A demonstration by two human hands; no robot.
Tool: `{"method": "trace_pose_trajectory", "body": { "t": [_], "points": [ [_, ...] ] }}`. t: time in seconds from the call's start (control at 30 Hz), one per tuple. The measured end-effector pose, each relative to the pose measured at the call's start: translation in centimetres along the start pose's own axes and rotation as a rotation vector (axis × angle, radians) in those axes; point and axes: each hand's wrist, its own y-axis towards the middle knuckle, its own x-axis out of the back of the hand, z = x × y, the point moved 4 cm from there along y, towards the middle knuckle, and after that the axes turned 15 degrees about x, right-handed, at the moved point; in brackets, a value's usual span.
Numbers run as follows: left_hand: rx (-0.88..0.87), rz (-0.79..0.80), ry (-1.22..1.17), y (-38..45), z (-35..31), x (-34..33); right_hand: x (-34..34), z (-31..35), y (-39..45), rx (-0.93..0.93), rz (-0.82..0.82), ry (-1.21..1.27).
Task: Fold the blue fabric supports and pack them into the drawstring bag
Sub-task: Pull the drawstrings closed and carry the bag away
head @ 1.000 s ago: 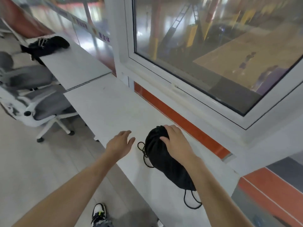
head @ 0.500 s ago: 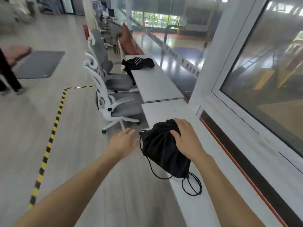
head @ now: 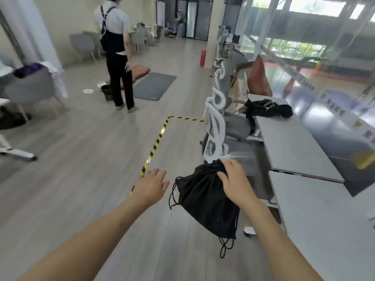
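Note:
My right hand grips the upper end of a black drawstring bag, which hangs in the air over the floor, left of the white table. Its cords dangle at the left side and below the bottom corner. My left hand floats just left of the bag with fingers relaxed, touching nothing. No blue fabric shows; the bag looks filled, its contents hidden.
White office chairs stand left of the tables. A black garment lies on the far table. A person stands ahead left near a grey mat. Yellow-black tape marks the floor.
The bag has come off the table and now hangs over the floor in my right hand. My view has swung left from the window toward the room.

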Motion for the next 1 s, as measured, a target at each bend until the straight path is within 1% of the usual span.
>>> {"method": "trace_pose_trajectory", "body": {
  "t": [0.13,0.33,0.47,0.6,0.77,0.87,1.0],
  "points": [
    [0.131,-0.008,0.015,5.3,7.1,0.8,-6.4,2.1,10.3,0.124,0.094,0.007],
    [0.405,-0.031,0.038,13.4,17.4,1.7,-16.9,6.4,25.8,0.366,0.266,0.168],
    [0.609,-0.032,-0.01,16.7,24.2,2.9,-22.1,10.2,34.8,0.507,0.375,0.244],
    [0.816,-0.074,-0.06,18.3,30.8,4.3,-27.6,15.2,43.2,0.668,0.45,0.264],
    [1.001,-0.103,-0.076,18.6,38.2,5.8,-34.5,22.9,51.1,0.823,0.503,0.273],
    [1.09,-0.118,-0.079,19.3,43.7,6.3,-39.0,28.0,55.4,0.904,0.522,0.258],
    [1.164,-0.12,-0.066,21.3,52.7,7.1,-44.4,34.8,61.1,0.996,0.512,0.238]
  ]
}}
